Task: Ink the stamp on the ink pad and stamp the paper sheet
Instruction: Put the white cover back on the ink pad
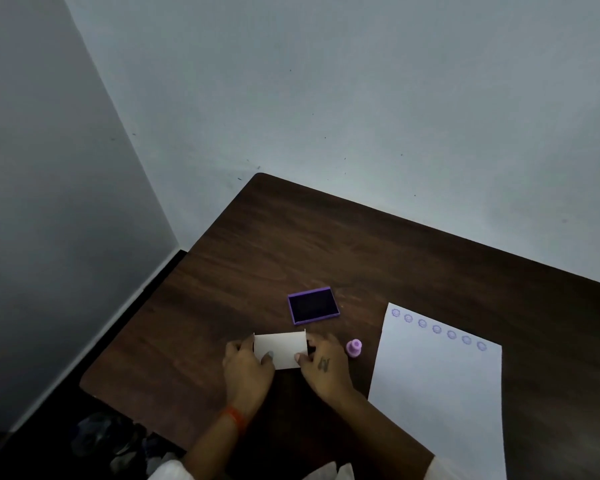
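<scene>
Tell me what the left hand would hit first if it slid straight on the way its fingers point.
Probably the ink pad. The left hand, gripping the white lid with the right hand, points up-table and slightly right; bare table lies between. Depth is uncertain, so it may pass just left.

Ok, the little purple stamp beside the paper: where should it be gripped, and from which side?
Grip the stamp by its narrow neck under the round knob, coming from above. It stands upright on the table, so the knob points up. The right hand is nearest, but both hands hold a white lid now.
</scene>
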{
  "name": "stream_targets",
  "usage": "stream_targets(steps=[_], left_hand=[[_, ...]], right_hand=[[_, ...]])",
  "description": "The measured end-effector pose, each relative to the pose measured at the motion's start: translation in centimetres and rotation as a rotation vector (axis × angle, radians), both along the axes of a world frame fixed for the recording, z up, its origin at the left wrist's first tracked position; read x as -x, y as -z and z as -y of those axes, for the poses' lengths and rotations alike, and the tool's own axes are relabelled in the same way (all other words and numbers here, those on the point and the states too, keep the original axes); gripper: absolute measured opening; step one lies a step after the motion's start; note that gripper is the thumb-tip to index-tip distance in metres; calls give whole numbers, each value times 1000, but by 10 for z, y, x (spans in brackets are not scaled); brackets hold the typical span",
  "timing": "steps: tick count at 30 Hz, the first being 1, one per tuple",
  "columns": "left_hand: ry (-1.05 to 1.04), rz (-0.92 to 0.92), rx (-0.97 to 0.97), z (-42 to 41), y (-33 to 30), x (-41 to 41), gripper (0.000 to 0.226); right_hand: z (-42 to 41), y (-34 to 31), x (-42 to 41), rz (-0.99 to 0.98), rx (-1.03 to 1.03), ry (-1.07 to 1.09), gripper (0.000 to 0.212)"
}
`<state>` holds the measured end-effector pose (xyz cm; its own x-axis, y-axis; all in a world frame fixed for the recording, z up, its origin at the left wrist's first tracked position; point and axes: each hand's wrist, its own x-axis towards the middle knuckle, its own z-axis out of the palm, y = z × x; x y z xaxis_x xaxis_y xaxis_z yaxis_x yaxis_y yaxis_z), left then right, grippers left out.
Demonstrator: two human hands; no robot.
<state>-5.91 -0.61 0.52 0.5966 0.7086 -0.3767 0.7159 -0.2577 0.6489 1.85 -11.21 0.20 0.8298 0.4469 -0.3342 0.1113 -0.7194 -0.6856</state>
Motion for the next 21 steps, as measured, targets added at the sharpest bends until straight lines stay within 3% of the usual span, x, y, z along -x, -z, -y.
stream_targets(steps=[11,21], left_hand=[[29,158,-3,3,-30,-56,50],[19,54,84,15,-13,-86,43]], right_hand=[[7,-24,-52,161,-107,167,32],[4,-12,-75,129,-17,190,35]])
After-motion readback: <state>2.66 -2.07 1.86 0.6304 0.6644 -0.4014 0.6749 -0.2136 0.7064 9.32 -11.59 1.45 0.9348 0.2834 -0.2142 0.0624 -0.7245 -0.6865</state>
